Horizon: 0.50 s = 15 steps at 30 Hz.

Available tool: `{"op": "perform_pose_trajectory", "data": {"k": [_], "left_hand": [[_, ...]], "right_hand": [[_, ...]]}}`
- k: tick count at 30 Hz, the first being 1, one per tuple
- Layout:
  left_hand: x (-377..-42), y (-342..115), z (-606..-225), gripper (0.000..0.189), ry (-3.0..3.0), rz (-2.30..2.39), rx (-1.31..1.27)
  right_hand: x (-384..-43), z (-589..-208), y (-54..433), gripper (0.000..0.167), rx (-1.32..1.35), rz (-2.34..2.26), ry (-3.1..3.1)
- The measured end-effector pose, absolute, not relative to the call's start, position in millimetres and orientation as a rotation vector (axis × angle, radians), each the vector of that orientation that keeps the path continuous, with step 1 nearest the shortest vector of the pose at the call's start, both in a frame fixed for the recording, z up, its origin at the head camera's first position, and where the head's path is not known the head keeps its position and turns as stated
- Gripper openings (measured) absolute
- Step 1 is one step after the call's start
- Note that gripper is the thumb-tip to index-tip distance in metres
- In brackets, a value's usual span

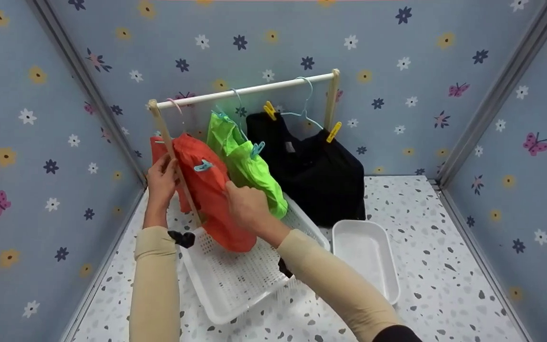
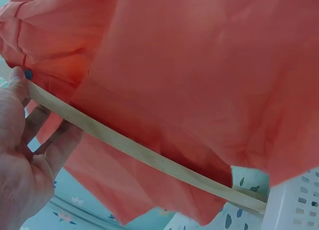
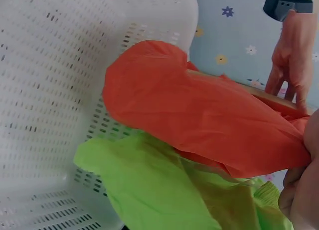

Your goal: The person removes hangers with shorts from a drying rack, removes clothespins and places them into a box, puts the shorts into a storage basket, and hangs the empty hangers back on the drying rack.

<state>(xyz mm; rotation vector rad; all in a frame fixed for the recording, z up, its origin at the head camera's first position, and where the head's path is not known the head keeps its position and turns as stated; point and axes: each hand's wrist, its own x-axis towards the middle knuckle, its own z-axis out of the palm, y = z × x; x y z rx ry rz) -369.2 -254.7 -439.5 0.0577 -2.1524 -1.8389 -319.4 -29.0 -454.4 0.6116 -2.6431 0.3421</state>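
Observation:
A red garment (image 1: pixel 202 190) with a gathered top edge hangs from the pink hanger (image 1: pixel 177 107), a light blue clothespin (image 1: pixel 203 166) on its front. My right hand (image 1: pixel 249 204), fingers curled, grips its right edge. My left hand (image 1: pixel 162 180) holds the rack's left wooden post (image 2: pixel 114 140), thumb on one side and fingers on the other. In the right wrist view, the red garment's lower part (image 3: pixel 149 90) hangs over the white basket. Next to it hangs a lime green garment (image 1: pixel 240 152), fastened with blue clothespins (image 1: pixel 257 149).
A black top (image 1: pixel 316 175) hangs at the right under yellow clothespins (image 1: pixel 334 132). The white rail (image 1: pixel 254 89) spans the rack. Below stands a perforated white basket (image 1: pixel 235 299); a smaller white tray (image 1: pixel 366 256) is to its right. Flowered walls (image 1: pixel 444 85) enclose the speckled floor (image 1: pixel 435 285).

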Motion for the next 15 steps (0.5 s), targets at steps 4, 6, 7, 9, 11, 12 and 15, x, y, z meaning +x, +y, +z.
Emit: {"op": "perform_pose_trajectory", "data": {"k": [4,6,7,9,11,12,15], "left_hand": [[-368,-251,-437,0.05,-2.158,-1.852,0.041],[-370,-251,-437,0.05,-2.146,-1.857,0.023],[-370,-251,-438,0.049,-2.142,-1.848,0.016],[-371,-252,-438,0.048,-2.131,-1.846,0.009],[-371,-253,-438,0.048,-2.138,-1.83,0.016],[-370,-254,-439,0.049,-2.145,-1.822,0.026],[-372,-256,-440,0.051,-2.148,-1.846,0.05]], "right_hand": [[-315,-449,-23,0.024,0.617,0.366,-2.602],[-314,-447,-19,0.022,0.612,0.37,-2.587],[-314,-446,-17,0.022,0.61,0.369,-2.579],[-313,-443,-13,0.021,0.604,0.372,-2.567],[-313,-440,-11,0.021,0.594,0.375,-2.557],[-312,-438,-9,0.022,0.589,0.38,-2.553],[-312,-430,-6,0.022,0.578,0.395,-2.536]]}}
